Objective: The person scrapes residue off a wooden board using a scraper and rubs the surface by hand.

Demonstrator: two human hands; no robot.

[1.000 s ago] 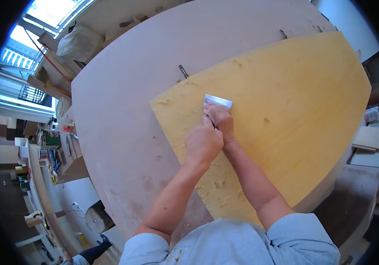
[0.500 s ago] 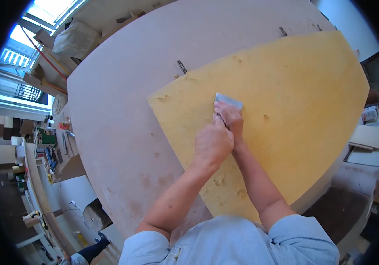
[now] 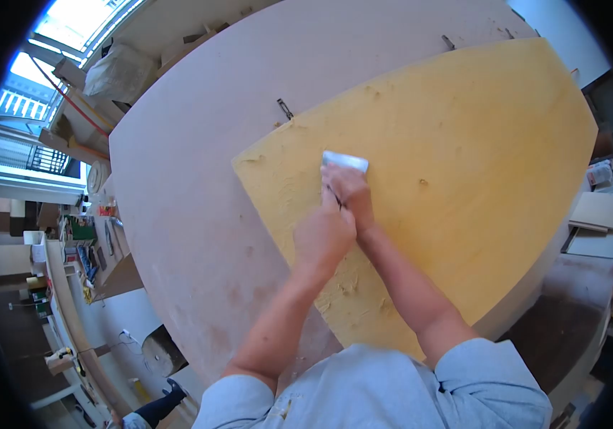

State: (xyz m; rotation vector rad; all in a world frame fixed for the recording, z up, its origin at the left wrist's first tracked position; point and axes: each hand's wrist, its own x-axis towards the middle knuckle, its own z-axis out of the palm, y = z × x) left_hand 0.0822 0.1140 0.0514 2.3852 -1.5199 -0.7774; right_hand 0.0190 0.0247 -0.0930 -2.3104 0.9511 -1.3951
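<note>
A scraper with a wide metal blade (image 3: 345, 161) lies against a yellow panel (image 3: 478, 143), its blade pointing away from me. My right hand (image 3: 351, 189) is closed round it just behind the blade. Lower down, my left hand (image 3: 322, 239) is wrapped round the handle end, touching the right hand. Most of the handle is hidden by my fingers. Small curls and lumps of yellow material (image 3: 348, 287) stick to the panel near its left edge. The panel rests on a large pale board (image 3: 192, 179).
Metal clips (image 3: 285, 109) stand at the panel's far edge. Tools and boxes crowd a side bench (image 3: 110, 275) at the left. Flat boards (image 3: 596, 212) are stacked at the right. Another person's dark-clad leg (image 3: 160, 409) shows at the lower left.
Both hands and the scraper moved right across the panel, then back left to about where they started. The view has shifted slightly.
</note>
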